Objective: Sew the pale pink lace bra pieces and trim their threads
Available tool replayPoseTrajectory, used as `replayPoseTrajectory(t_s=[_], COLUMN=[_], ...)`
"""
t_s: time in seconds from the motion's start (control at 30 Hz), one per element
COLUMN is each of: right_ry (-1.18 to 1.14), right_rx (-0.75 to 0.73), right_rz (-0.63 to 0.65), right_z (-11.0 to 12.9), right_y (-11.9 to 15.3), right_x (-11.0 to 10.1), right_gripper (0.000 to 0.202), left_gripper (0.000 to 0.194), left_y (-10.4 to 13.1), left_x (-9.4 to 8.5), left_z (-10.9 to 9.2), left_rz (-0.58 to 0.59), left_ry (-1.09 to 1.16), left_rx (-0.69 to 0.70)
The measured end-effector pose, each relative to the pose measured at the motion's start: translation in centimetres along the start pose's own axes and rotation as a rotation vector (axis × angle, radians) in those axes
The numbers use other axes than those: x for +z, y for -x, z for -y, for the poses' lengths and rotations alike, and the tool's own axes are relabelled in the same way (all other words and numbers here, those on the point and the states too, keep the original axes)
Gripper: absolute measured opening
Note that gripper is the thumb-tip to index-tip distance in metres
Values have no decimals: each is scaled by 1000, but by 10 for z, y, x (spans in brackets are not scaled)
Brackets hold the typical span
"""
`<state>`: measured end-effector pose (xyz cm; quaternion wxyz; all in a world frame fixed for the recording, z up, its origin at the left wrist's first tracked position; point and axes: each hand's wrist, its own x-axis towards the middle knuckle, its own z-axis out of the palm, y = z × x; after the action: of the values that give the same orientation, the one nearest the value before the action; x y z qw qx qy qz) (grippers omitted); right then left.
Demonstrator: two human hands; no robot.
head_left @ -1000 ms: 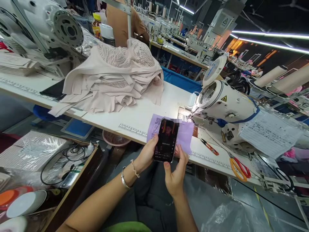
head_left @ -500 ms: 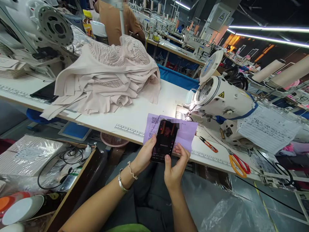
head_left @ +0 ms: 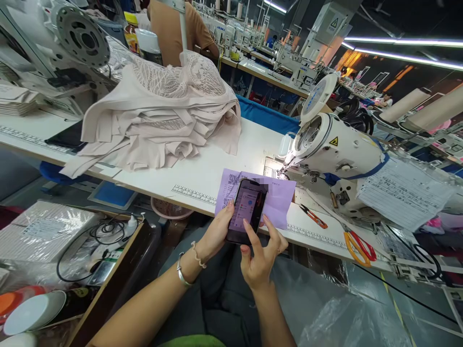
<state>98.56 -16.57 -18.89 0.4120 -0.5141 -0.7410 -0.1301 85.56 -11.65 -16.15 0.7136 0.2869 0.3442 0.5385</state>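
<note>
A smartphone (head_left: pixel 246 212) with a lit, pale screen is gripped along its left edge by my left hand (head_left: pixel 216 230). My right hand (head_left: pixel 263 253) is at the phone's lower right, fingers apart, with the index fingertip over the screen; whether it touches the glass I cannot tell. Behind the phone, a purple printed sheet (head_left: pixel 280 200) with QR codes lies at the table's front edge, partly covered. A pile of beige lace bras (head_left: pixel 162 115) rests on the table to the left. Just beyond the sheet stands a sewing machine (head_left: pixel 336 144) with its lamp on.
Orange-handled thread snips (head_left: pixel 314 217) and scissors (head_left: pixel 358 246) lie on the table (head_left: pixel 202 185) to the right. Handwritten papers (head_left: pixel 401 193) hang by the machine. A wooden drawer (head_left: pixel 104 270) with cables and packets is at lower left. A person in a brown shirt (head_left: pixel 170 31) sits beyond.
The phone screen has switched from a dark video to a pale page with a list. My right hand has shifted its index finger over the screen, its thumb now off the phone's edge.
</note>
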Motion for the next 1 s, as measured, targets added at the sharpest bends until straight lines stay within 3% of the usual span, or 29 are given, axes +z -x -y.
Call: replayPoseTrajectory(t_s=[0.3, 0.53, 0.67, 0.8, 0.9, 1.0], right_ry=[-12, 25, 2, -154, -192, -206], right_rx=[30, 27, -1, 49, 51, -68], right_rz=[-19, 99, 98, 54, 243, 514], right_z=[-7, -13, -15, -38, -65, -81], right_y=[-17, -41, -47, -58, -69, -75], right_x=[-2, -5, -5, -1, 9, 20], right_gripper=[54, 71, 66, 51, 48, 53], left_gripper=[69, 69, 74, 71, 69, 72], left_y=[0, -1, -2, -1, 0, 0], left_x=[-2, -2, -4, -3, -1, 0], left_z=[2, 2, 3, 2, 0, -1], left_rz=[17, 31, 28, 57, 43, 26], left_ry=[9, -53, -40, -14, -3, 6], left_rx=[-14, 25, 21, 4, -13, -8])
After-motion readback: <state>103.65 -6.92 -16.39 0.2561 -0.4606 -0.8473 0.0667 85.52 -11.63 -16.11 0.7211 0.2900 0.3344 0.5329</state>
